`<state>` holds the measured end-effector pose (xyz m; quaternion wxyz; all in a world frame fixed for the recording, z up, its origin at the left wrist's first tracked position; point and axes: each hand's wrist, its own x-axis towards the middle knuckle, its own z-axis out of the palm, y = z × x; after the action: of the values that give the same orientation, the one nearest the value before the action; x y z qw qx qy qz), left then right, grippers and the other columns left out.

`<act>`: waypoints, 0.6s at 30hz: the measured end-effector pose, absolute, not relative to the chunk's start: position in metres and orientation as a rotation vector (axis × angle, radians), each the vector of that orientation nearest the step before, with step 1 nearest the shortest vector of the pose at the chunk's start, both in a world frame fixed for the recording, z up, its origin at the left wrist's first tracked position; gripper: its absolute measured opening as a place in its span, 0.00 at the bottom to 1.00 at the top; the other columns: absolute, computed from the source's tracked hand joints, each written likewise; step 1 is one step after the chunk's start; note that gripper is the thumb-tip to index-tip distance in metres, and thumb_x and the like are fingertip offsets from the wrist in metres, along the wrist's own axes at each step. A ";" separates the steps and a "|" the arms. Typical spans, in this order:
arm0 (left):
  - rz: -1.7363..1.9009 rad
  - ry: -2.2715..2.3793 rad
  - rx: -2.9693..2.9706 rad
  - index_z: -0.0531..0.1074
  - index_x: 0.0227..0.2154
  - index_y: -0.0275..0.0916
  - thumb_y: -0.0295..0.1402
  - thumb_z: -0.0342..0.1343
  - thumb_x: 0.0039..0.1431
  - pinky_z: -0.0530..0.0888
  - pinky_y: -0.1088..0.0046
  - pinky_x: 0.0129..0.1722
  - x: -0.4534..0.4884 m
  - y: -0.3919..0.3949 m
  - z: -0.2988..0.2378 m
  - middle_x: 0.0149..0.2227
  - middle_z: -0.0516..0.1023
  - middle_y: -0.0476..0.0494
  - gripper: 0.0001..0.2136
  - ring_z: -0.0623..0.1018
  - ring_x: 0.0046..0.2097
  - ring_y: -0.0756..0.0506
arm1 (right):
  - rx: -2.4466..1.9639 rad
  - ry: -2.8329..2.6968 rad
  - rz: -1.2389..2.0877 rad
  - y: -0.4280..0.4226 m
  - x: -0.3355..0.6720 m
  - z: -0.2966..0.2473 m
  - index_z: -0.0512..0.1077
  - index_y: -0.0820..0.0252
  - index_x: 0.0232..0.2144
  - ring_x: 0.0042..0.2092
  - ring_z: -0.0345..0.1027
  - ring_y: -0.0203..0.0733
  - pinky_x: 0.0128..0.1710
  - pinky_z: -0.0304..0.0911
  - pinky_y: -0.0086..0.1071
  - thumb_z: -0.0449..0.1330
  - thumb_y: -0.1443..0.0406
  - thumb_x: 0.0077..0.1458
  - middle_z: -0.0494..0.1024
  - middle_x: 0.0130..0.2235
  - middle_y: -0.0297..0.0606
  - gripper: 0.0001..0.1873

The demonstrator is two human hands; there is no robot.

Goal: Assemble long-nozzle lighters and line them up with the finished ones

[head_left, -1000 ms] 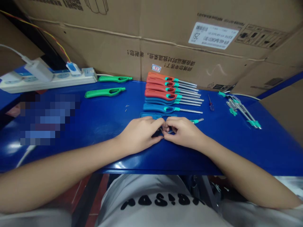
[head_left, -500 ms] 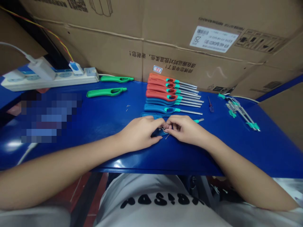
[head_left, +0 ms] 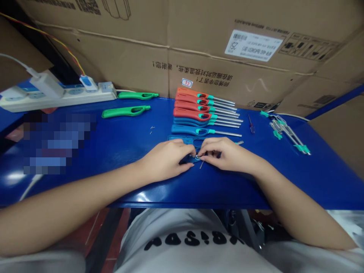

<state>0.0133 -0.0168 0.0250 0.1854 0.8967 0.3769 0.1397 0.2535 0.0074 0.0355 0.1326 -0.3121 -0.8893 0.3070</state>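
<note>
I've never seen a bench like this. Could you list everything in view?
Table: one, blue, under the work
Cardboard box: one, brown, along the back
Label: one, white, on the box
Number sticker: one, white and blue, above the lighters
Power strip: one, white, back left
Green casings: two, green, back left
Lighters: several, orange-red and blue, stacked centre
Blue casing: at least one, blue, by the hands
Metal bits: a few, silver, centre left
Screwdriver: one, purple, right
Rods and fittings: several, silver and teal, far right
Pixelated patch: one, bluish, left; contents unclear
Left hand: one, bare, centre
Right hand: one, bare, centre
</note>
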 end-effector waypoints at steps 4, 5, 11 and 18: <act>0.405 0.965 2.556 0.78 0.46 0.38 0.32 0.61 0.64 0.75 0.63 0.48 0.013 -0.015 0.024 0.42 0.81 0.43 0.09 0.79 0.47 0.40 | -0.937 -2.583 0.853 0.008 0.256 0.038 0.78 0.61 0.37 0.33 0.68 0.35 0.34 0.64 0.29 0.62 0.70 0.59 0.76 0.35 0.37 0.04; 0.407 0.951 2.564 0.78 0.46 0.38 0.32 0.61 0.64 0.75 0.63 0.48 0.013 -0.015 0.024 0.42 0.82 0.42 0.09 0.79 0.47 0.40 | -0.961 -2.580 0.848 0.008 0.256 0.038 0.77 0.62 0.36 0.32 0.67 0.34 0.33 0.64 0.28 0.63 0.69 0.59 0.75 0.35 0.36 0.03; 0.425 0.934 2.596 0.78 0.46 0.38 0.32 0.61 0.64 0.76 0.63 0.49 0.012 -0.015 0.023 0.43 0.82 0.43 0.09 0.79 0.47 0.41 | -1.001 -2.634 0.857 0.008 0.258 0.040 0.74 0.62 0.36 0.29 0.64 0.32 0.29 0.62 0.27 0.65 0.68 0.59 0.71 0.34 0.34 0.03; 0.415 0.943 2.646 0.76 0.48 0.40 0.33 0.59 0.66 0.76 0.64 0.48 0.012 -0.017 0.024 0.45 0.81 0.45 0.10 0.78 0.47 0.41 | -1.017 -2.671 0.852 0.009 0.260 0.041 0.73 0.61 0.39 0.31 0.65 0.32 0.31 0.62 0.27 0.65 0.68 0.59 0.71 0.38 0.36 0.06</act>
<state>0.0116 -0.0169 0.0236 0.1507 0.9212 0.3282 0.1446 0.2596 0.0088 0.0410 0.0796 -0.3399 -0.8928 0.2847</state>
